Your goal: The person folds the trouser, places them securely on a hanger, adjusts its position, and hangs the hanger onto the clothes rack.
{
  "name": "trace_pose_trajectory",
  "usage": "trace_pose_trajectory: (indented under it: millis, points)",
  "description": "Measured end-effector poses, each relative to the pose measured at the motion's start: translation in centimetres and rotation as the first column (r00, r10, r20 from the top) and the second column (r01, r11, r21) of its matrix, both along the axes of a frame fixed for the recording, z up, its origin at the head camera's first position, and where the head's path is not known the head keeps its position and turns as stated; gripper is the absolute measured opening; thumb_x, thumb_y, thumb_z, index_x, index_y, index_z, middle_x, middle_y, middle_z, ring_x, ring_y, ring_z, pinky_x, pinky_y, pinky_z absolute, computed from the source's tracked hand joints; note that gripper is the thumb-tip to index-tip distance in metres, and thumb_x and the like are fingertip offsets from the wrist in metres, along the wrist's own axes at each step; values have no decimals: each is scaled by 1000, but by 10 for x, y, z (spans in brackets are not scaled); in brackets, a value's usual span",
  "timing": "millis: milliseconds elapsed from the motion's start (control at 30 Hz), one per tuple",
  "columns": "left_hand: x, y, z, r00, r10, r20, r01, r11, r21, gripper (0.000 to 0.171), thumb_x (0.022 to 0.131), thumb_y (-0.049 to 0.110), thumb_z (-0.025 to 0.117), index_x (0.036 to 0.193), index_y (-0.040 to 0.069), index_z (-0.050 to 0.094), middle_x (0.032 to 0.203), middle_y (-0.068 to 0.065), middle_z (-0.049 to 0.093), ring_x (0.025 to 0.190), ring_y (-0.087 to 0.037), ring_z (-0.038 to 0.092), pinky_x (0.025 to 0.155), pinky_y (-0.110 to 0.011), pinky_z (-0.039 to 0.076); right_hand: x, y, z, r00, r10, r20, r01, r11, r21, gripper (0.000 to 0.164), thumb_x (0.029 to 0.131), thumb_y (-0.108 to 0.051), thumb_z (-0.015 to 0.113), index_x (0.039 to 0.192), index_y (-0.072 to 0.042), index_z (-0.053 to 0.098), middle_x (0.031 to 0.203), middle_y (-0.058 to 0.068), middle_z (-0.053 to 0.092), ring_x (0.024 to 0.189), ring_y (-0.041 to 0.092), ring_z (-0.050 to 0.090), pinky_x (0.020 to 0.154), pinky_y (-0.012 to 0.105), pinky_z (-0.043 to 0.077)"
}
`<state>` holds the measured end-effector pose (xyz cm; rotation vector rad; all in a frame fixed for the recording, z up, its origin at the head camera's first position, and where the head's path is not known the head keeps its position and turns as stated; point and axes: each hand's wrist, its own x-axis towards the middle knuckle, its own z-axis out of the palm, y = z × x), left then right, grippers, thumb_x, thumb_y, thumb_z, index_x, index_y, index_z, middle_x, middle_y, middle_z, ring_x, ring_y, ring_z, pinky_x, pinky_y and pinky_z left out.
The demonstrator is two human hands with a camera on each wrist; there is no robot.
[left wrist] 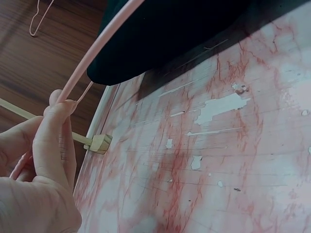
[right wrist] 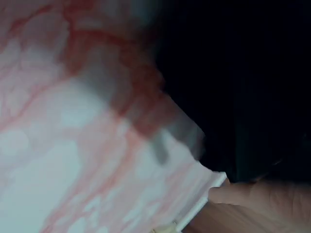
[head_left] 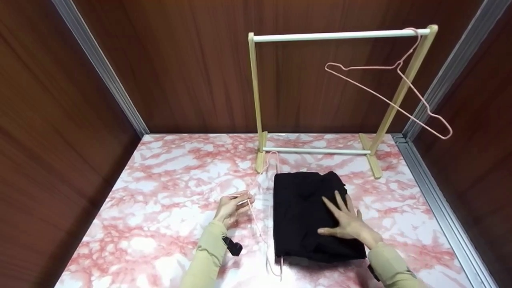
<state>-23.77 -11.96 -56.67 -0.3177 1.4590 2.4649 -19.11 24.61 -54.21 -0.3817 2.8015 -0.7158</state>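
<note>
My left hand [head_left: 236,206] pinches a thin pink clothes hanger [head_left: 257,227] by the neck, fingers and thumb together around it. The hanger's shoulder ends stick out beyond the top and bottom of a folded black garment [head_left: 296,216]. Its long bar is hidden by the cloth along the left edge. On the garment's right part, my right hand [head_left: 350,224] rests with fingers spread. In the left wrist view, one hanger arm [left wrist: 99,46] runs from the fingertips up past the dark cloth [left wrist: 160,43]. The garment's kind cannot be told.
A wooden rack [head_left: 259,92] with a white top rail [head_left: 332,36] stands at the back. Another pink hanger [head_left: 376,94] hangs at that rail's right end. Brown panels [head_left: 192,80] and metal posts [head_left: 102,68] enclose the red-and-white marbled table [head_left: 160,192].
</note>
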Motion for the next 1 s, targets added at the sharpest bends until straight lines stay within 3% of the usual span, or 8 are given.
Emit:
trace_pose_trajectory:
  millis: [167, 367, 500, 633, 733, 833, 900, 1000]
  points:
    - [-3, 1, 3, 1000, -7, -3, 7, 1000, -14, 53, 97, 0, 62, 142, -19, 40, 92, -9, 76, 86, -17, 75, 91, -33, 59, -5, -5, -12, 998, -48, 40, 46, 997, 56, 113, 77, -56, 80, 160, -9, 19, 166, 28, -3, 147, 63, -6, 105, 88, 12]
    - [-10, 5, 9, 1000, 11, -7, -11, 998, -54, 49, 96, -1, 61, 138, -19, 44, 88, -7, 75, 85, -18, 75, 81, -29, 62, -19, -2, -22, 995, -87, 47, 84, 995, 56, 113, 82, -58, 74, 161, -6, 12, 167, 26, -7, 148, 60, -9, 105, 88, 7]
    - [-16, 9, 11, 1000, 25, -12, -25, 999, -39, 47, 96, -3, 61, 137, -21, 45, 85, -6, 75, 80, -16, 74, 82, -31, 62, -30, 0, -24, 993, -110, 49, 106, 992, 73, 113, 85, -63, 68, 161, -7, 7, 168, 22, -10, 150, 57, -12, 106, 87, 1]
    - [-19, 13, 10, 999, 33, -11, -34, 999, -35, 47, 96, -3, 61, 136, -21, 46, 82, -4, 75, 78, -14, 74, 83, -32, 62, -35, -3, -22, 994, -106, -25, 108, 985, 136, 107, 87, -59, 67, 161, -6, 11, 168, 23, -6, 152, 54, -10, 109, 84, -4]
    - [-19, 13, 9, 999, 39, -11, -40, 998, -39, 47, 96, -2, 61, 136, -21, 46, 82, -4, 75, 78, -14, 74, 85, -33, 62, -34, -11, -20, 985, -70, -160, 98, 980, 176, 98, 89, -47, 71, 160, -4, 19, 168, 26, 3, 153, 53, -2, 113, 81, -1]
    - [-20, 13, 9, 999, 47, -8, -47, 998, -30, 47, 96, -4, 60, 137, -21, 45, 85, -7, 75, 78, -15, 74, 86, -34, 62, -31, -21, -20, 962, -7, -274, 50, 987, 150, 88, 93, -38, 68, 159, -4, 22, 168, 25, 8, 154, 51, 3, 117, 76, 3]
    - [-20, 13, 9, 999, 52, -4, -52, 998, -29, 47, 95, -4, 60, 137, -21, 45, 87, -9, 76, 77, -15, 74, 84, -32, 62, -28, -27, -22, 953, 49, -300, -18, 994, 104, 86, 95, -41, 65, 160, -7, 21, 169, 21, 9, 154, 50, 4, 119, 74, 3]
    - [-20, 12, 8, 999, 52, -3, -53, 998, -35, 47, 95, -4, 61, 136, -21, 45, 86, -8, 76, 77, -15, 74, 79, -29, 63, -22, -31, -30, 950, 125, -285, -103, 991, 91, 91, 94, -58, 59, 162, -14, 17, 171, 15, 8, 156, 46, 4, 120, 72, 1]
